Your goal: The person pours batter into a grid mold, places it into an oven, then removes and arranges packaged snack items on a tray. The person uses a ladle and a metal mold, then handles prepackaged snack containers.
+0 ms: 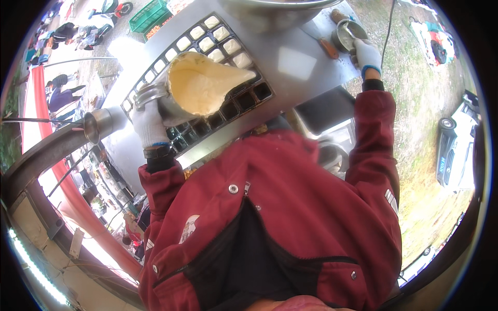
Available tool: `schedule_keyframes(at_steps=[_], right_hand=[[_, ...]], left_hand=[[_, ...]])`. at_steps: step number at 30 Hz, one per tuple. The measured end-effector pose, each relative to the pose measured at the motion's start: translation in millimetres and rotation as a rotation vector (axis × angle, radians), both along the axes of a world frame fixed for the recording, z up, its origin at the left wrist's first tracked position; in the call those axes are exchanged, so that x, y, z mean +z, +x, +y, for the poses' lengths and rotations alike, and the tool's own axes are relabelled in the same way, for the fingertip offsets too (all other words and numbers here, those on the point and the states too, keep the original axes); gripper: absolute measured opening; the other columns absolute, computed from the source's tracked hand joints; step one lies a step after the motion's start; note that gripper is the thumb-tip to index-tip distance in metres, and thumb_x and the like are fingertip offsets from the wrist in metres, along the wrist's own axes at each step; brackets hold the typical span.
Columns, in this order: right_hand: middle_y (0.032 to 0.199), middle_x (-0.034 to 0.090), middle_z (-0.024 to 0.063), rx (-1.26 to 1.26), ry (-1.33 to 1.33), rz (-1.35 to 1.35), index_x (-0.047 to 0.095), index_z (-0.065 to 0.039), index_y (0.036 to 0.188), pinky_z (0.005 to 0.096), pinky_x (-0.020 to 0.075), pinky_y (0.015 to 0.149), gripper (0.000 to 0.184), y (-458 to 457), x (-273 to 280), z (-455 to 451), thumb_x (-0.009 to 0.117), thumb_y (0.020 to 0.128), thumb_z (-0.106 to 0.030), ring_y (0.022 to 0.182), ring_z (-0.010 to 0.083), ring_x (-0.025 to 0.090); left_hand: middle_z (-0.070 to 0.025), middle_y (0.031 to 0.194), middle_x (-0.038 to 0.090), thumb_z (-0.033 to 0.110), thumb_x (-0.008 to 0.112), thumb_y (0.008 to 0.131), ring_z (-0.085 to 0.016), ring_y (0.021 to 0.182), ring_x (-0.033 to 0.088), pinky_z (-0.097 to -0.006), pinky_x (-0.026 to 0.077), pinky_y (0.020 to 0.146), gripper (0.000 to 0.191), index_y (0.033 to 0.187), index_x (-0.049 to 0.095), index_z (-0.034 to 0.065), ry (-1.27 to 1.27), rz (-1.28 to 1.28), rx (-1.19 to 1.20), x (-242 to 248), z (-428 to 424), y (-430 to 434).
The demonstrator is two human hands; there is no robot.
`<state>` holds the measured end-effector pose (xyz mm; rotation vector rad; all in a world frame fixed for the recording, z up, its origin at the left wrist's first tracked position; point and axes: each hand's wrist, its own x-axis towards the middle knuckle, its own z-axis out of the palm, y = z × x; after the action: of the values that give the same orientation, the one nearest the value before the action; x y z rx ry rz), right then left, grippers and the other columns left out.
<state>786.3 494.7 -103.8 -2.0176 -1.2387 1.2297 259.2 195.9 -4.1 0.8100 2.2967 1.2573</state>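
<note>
My left hand (147,126), in a white knit glove, grips the handle of a metal pitcher (173,110). Pale yellow batter (198,85) fills the pitcher, which is tilted with its long spout over the right part of a dark mould pan (230,111). Several square cups along the pan's far side hold pale batter (232,46); the near row is dark, without batter. At the right, my gloved right hand (369,56) is closed at the near rim of a small metal pot (342,42). A pale streak, perhaps a utensil, shows inside the pot; my fingertips are partly hidden.
A large metal bowl (272,17) stands beyond the pan. A scraper with a wooden handle (329,48) lies left of the pot on the metal counter (288,87). Past the counter are a green plastic crate (148,16) and eggs (155,31). A metal cylinder (103,122) is at left.
</note>
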Motion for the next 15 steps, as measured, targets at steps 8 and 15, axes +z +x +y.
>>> schedule_keyframes(at_steps=[8, 15], right_hand=[[0.091, 0.067, 0.0082, -0.124, 0.070, 0.881, 0.061, 0.001, 0.126, 0.0286, 0.0540, 0.059, 0.032, -20.4, 33.0, -147.3, 0.062, 0.105, -0.024, 0.069, 0.0168, 0.065], [0.080, 0.069, 0.0070, 0.207, -0.190, 0.655, 0.066, 0.001, 0.120, 0.0261, 0.0522, 0.052, 0.030, -127.8, 38.3, -221.4, 0.069, 0.099, -0.021, 0.058, 0.0131, 0.066]], left_hand=[[-0.0105, 0.121, 0.074, 0.015, 0.062, 0.098, -0.019, 0.110, 0.068, -0.0323, 0.053, 0.099, 0.037, 0.133, 0.068, 0.0026, -0.044, 0.134, -0.046, 7.6, 5.6, -1.8], [-0.0082, 0.120, 0.075, 0.015, 0.059, 0.098, -0.020, 0.108, 0.069, -0.0325, 0.053, 0.096, 0.030, 0.124, 0.072, 0.0064, -0.065, 0.219, -0.111, 0.8, 10.5, -9.3]])
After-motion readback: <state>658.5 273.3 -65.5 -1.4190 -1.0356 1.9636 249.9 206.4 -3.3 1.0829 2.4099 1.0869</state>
